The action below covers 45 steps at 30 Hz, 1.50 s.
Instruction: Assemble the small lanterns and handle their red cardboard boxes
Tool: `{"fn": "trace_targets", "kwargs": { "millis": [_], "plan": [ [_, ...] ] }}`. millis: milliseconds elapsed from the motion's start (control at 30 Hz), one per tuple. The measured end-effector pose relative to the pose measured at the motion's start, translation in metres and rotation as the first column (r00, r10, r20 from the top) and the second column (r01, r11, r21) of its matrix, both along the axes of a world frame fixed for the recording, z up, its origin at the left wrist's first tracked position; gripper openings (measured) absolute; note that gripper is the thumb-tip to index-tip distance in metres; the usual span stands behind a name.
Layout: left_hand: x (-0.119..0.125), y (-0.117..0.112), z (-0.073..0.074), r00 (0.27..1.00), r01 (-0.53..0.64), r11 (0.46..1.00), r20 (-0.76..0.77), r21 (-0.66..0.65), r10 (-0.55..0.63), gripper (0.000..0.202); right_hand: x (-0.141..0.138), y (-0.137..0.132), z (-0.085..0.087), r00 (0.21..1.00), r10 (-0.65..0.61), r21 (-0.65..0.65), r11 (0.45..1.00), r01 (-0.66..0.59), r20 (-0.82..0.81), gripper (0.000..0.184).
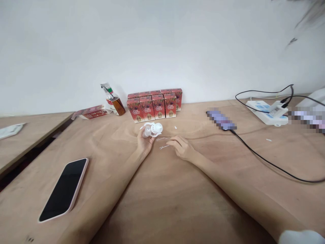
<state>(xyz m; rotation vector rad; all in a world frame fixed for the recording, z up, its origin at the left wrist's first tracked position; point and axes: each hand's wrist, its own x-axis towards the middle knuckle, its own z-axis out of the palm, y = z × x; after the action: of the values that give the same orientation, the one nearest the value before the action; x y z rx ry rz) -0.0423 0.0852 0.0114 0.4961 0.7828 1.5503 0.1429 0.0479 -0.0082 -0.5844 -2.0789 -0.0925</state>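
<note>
Brown wood grain streaks the surface (162,203); the wall (177,44) is pale grey-white. Red cartons (158,107) carry pale lettering and gold motifs. White and translucent: the small bottle (152,129). The smartphone (63,189) pairs black glass with a pink edge; the power strip (266,117) is white, patched blue.
</note>
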Motion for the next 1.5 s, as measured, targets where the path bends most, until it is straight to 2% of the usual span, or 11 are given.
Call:
{"fn": "trace_targets", "kwargs": {
  "millis": [167, 467, 700, 900, 1167, 1367, 1500],
  "plan": [
    [0.0020, -0.0009, 0.0024, 0.999, -0.026, 0.999, 0.033, -0.020, 0.026, 0.015, 0.0003, -0.0009, 0.0010, 0.998, -0.055, 0.021, 0.998, 0.055, -0.019, 0.032],
    [0.0033, -0.0023, 0.0019, 1.000, -0.015, 1.000, -0.001, -0.005, 0.015, 0.016, 0.0025, 0.0015, 0.0009, 0.993, -0.060, -0.093, 0.994, 0.050, -0.101, 0.030],
    [0.0029, -0.0015, 0.0003, 1.000, -0.018, 1.000, 0.004, 0.014, 0.017, 0.017, 0.0029, 0.0026, 0.0006, 0.988, -0.051, -0.087, 0.995, 0.039, -0.144, 0.031],
    [0.0032, -0.0013, 0.0003, 1.000, -0.017, 1.000, 0.015, 0.016, 0.017, 0.017, 0.0029, 0.0013, 0.0029, 0.995, -0.023, 0.002, 1.000, 0.023, -0.092, 0.031],
    [0.0038, -0.0020, 0.0021, 1.000, -0.021, 1.000, -0.009, -0.006, 0.021, 0.017, 0.0028, 0.0011, 0.0049, 0.990, -0.050, -0.014, 0.999, 0.049, -0.132, 0.030],
    [0.0038, -0.0027, 0.0030, 1.000, -0.026, 1.000, -0.017, -0.007, 0.026, 0.016, 0.0029, 0.0036, 0.0006, 0.988, -0.061, -0.108, 0.993, 0.046, -0.143, 0.026],
    [0.0052, -0.0042, 0.0026, 0.997, 0.017, 1.000, -0.074, 0.013, -0.016, 0.018, 0.0025, 0.0059, 0.0003, 0.981, -0.067, -0.243, 0.970, 0.022, -0.180, 0.020]
  ]
}}
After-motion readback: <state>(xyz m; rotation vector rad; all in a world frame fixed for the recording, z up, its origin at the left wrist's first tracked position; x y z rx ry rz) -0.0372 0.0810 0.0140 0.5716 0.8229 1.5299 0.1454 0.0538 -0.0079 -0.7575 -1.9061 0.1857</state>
